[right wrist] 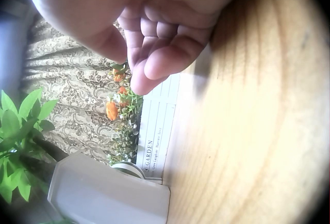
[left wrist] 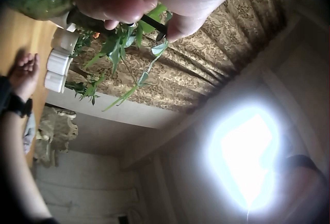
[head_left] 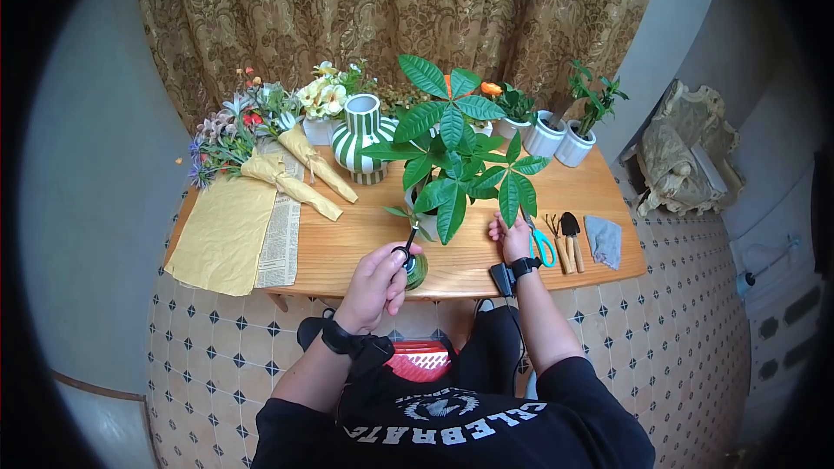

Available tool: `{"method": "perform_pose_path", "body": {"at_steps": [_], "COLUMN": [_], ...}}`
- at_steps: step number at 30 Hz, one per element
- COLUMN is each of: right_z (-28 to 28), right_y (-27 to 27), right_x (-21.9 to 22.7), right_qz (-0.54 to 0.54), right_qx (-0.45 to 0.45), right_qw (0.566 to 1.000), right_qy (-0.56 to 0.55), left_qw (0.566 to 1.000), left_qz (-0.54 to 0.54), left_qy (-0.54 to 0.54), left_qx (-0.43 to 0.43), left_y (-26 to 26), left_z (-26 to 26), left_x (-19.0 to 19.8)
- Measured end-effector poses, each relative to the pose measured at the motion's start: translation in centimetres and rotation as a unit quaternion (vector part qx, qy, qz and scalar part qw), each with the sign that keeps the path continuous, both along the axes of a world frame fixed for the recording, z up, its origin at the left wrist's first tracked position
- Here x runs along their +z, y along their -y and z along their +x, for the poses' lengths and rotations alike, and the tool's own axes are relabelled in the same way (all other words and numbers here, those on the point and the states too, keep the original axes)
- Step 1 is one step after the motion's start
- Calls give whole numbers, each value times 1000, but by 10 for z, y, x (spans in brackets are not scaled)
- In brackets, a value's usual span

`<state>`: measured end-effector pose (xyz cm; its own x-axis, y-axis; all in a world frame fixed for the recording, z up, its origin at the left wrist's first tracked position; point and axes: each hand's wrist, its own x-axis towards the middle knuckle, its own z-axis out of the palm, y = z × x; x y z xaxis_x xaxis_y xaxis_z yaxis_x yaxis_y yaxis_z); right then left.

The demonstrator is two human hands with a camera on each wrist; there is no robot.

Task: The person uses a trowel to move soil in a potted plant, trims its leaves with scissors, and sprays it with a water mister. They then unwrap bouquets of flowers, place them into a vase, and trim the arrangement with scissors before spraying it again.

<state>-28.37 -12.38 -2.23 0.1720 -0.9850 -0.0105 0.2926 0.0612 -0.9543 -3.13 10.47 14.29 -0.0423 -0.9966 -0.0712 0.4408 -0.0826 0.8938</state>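
My left hand point(head_left: 380, 282) grips black scissors point(head_left: 407, 253), whose finger loop shows by the thumb and whose tip points up at the lower leaves. In the left wrist view their dark blade point(left wrist: 155, 26) sticks out past the fingers, close to a small leaf point(left wrist: 159, 48). A large-leaved green plant point(head_left: 452, 126) stands in a white pot point(right wrist: 111, 193) in front of me. Under the left hand is a rounded green vessel point(head_left: 418, 274). My right hand point(head_left: 512, 237) rests on the table with loosely curled fingers, holding nothing, beside teal-handled scissors point(head_left: 544, 247).
Right of the teal scissors lie small garden tools point(head_left: 569, 243) and a grey cloth point(head_left: 603, 241). A green-striped vase point(head_left: 363, 143) stands behind, with white pots point(head_left: 574, 146) at the back right. Brown paper point(head_left: 221, 230), newspaper point(head_left: 279, 243) and wrapped flowers point(head_left: 291, 181) cover the left.
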Motion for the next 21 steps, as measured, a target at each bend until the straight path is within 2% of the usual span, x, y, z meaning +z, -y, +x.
{"method": "perform_pose_path", "body": {"at_steps": [21], "right_z": [-1], "right_y": [1], "right_x": [-2], "right_qz": [-1], "right_qx": [-3], "right_qw": [1000], "right_qy": [-6], "left_qw": [1000], "left_qz": [14], "left_qy": [-7], "left_qx": [13], "left_y": [-1], "left_z": [3], "left_x": [-5]}}
